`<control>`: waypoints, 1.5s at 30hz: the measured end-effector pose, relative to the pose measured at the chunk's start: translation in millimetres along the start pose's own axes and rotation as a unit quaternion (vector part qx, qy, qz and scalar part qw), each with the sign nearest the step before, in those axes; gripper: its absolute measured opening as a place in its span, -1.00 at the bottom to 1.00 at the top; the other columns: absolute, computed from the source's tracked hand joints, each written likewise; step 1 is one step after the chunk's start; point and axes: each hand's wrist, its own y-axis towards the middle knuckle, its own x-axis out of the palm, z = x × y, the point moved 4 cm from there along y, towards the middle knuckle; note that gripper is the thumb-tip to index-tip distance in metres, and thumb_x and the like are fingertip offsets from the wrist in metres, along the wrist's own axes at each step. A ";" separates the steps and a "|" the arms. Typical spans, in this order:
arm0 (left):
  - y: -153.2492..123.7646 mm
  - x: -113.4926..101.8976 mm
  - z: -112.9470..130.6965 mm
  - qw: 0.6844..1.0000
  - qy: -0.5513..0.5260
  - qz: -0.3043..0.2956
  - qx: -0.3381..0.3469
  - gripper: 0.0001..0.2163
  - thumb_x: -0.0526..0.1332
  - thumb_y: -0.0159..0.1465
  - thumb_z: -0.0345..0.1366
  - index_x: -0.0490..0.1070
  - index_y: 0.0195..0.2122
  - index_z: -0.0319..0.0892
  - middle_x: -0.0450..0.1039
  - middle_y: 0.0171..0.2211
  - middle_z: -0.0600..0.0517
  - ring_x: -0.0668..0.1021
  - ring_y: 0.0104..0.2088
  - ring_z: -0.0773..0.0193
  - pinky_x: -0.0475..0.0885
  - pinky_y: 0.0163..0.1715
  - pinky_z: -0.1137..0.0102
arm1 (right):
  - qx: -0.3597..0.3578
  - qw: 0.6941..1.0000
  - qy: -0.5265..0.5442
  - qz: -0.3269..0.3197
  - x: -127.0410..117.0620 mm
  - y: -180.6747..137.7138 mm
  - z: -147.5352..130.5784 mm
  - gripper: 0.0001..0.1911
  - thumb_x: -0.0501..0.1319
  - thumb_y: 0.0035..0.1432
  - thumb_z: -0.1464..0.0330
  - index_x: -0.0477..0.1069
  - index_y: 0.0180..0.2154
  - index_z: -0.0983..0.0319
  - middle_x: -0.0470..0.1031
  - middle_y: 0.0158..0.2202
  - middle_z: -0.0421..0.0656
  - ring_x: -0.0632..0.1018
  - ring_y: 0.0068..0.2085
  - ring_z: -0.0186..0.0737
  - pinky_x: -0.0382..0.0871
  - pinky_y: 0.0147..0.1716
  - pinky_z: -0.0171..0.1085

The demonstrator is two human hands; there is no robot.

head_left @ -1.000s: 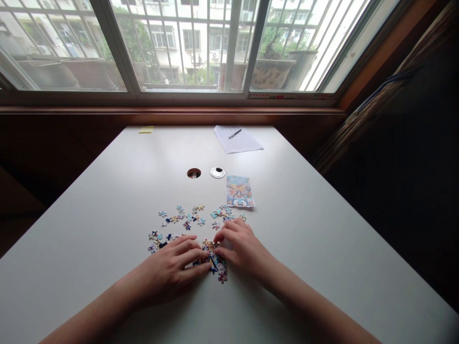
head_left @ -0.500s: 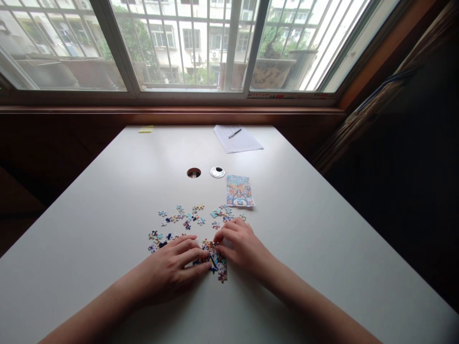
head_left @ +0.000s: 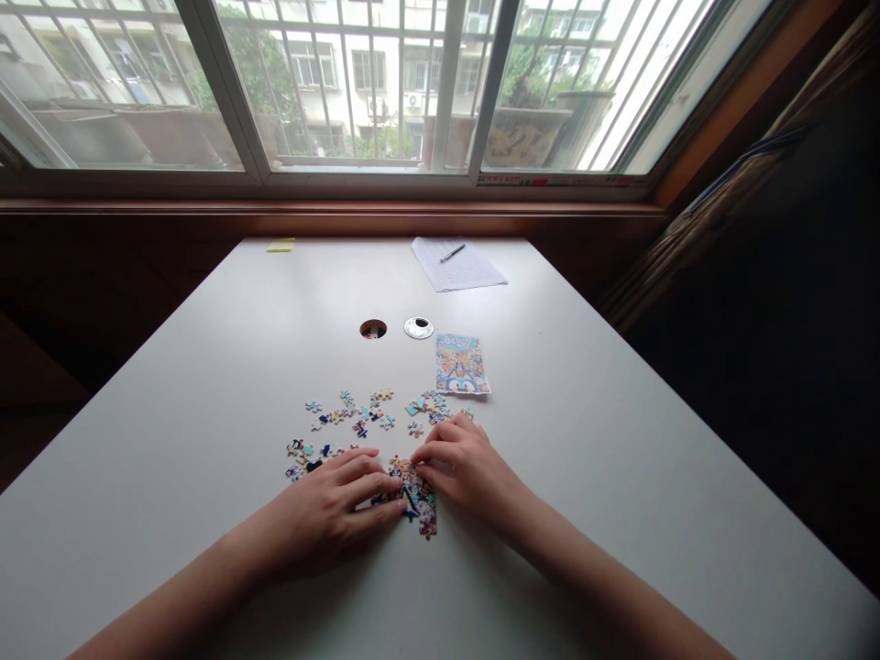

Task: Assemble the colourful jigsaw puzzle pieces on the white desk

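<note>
A partly joined jigsaw puzzle (head_left: 421, 504) lies on the white table, its left side covered by my fingers. My left hand (head_left: 336, 495) rests with fingers stretched out and apart, the tips touching the puzzle's left part. At the puzzle's upper right edge, my right hand (head_left: 457, 463) has thumb and forefinger pinched together on a puzzle piece, which is mostly hidden by the fingertips. Loose puzzle pieces (head_left: 336, 415) are scattered beyond the left hand, and more pieces (head_left: 426, 405) lie beyond the right. Some dark pieces (head_left: 314, 465) sit right beside the left hand's knuckles.
A printed picture sheet (head_left: 462, 365) lies beyond the right hand. Farther off are a round cable hole (head_left: 373, 329), its metal cover (head_left: 419, 328), paper sheets (head_left: 467, 270) with a pen (head_left: 452, 253), and a yellow sticky note (head_left: 281, 246). A barred window is behind the table.
The view has shifted very slightly. Both hands stay in nearly the same place on the puzzle, with the right fingertips still pinched at its upper right edge.
</note>
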 end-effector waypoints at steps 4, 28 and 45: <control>-0.5 0.6 -0.3 1.000 -0.001 -0.001 0.001 -0.65 0.16 0.37 -0.45 0.38 0.18 -0.13 0.49 0.06 -0.09 0.47 0.03 0.12 0.32 0.28 0.04 | -0.002 1.000 -0.011 -0.002 -0.9 0.2 0.1 -0.87 0.35 0.23 0.36 0.65 -0.23 0.01 0.56 -0.23 -0.15 0.42 -0.10 -0.09 0.26 -0.08 -0.11; -6.4 0.7 -6.1 0.999 0.002 0.051 0.012 -0.63 0.19 0.33 -0.46 0.39 0.16 -0.18 0.51 0.03 -0.08 0.50 0.00 0.16 0.37 0.26 0.08 | 0.000 0.996 0.010 0.085 -23.4 0.0 15.3 -0.85 0.25 0.30 0.40 0.60 -0.19 0.11 0.55 -0.34 -0.16 0.45 -0.21 -0.12 0.32 -0.08 -0.12; -3.4 9.0 -11.8 0.997 0.066 0.029 -0.005 -0.70 0.20 0.39 -0.37 0.39 0.15 -0.16 0.40 0.24 -0.02 0.40 0.20 0.10 0.25 0.33 0.05 | -0.006 0.994 0.001 0.111 -23.7 3.6 24.6 -0.87 0.29 0.25 0.46 0.60 -0.23 0.14 0.59 -0.33 -0.16 0.47 -0.19 -0.11 0.33 -0.13 -0.15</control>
